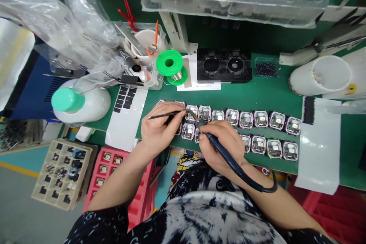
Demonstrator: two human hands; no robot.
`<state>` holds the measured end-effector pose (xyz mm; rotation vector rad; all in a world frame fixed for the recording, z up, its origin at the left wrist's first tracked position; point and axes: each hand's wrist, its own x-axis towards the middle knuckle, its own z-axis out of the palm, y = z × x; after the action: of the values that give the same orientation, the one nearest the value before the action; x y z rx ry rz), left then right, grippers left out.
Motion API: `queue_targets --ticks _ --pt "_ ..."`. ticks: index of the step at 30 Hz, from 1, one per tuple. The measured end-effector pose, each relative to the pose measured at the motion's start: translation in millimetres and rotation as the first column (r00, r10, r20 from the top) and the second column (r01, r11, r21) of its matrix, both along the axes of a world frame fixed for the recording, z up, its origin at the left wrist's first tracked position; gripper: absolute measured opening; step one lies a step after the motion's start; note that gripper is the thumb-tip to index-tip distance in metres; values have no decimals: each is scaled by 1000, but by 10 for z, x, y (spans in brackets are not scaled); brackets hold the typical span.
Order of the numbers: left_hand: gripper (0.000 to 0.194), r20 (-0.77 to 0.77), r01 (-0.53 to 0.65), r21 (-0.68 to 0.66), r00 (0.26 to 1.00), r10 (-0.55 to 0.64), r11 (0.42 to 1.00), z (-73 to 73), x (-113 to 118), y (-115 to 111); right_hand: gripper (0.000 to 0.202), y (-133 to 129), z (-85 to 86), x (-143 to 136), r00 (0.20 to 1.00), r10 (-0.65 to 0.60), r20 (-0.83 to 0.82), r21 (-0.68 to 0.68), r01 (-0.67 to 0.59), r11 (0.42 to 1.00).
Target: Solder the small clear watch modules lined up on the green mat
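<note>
My left hand (160, 127) is closed on thin dark tweezers (164, 114), their tip reaching right to a small watch case with an open circuit board (191, 113). In my right hand (224, 143) is a soldering iron (217, 145) with a dark blue handle and cord. Its tip points up and left at that same watch case, close to the tweezers' tip. Several more such watch cases (261, 118) lie in two rows across the green bench (228, 97). My hands hide part of the rows.
Behind the rows stand a green solder wire spool (169, 63), a black fixture (224, 66) and a small tray of black parts (266, 68). A white bottle (94, 101) is at left, a white tub (320, 75) at right. Clear bins (234, 9) overhang the back. Red trays (137, 198) sit below left.
</note>
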<state>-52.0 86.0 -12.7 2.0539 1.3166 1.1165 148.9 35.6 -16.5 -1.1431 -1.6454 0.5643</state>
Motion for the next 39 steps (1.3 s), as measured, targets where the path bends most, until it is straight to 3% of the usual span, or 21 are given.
queue_targets --ticks 11,17,22,31,39 --pt "14 99 -57 -126 993 69 990 40 -9 -21 23 -2 72 27 997 -78 -30 42 79 996" --pt "18 117 -145 -66 981 152 987 151 -78 -81 21 -52 143 21 994 -105 -9 43 105 994" --pt "19 126 -189 -47 973 193 981 130 -172 -149 23 -82 242 -80 1000 -16 18 64 15 998" --pt "18 38 -163 16 986 163 986 25 -221 -141 27 76 73 -229 999 53 0 54 -53 997" --pt "17 9 -144 10 989 144 989 -3 -217 -45 27 89 86 -234 999 46 -1 7 -46 999"
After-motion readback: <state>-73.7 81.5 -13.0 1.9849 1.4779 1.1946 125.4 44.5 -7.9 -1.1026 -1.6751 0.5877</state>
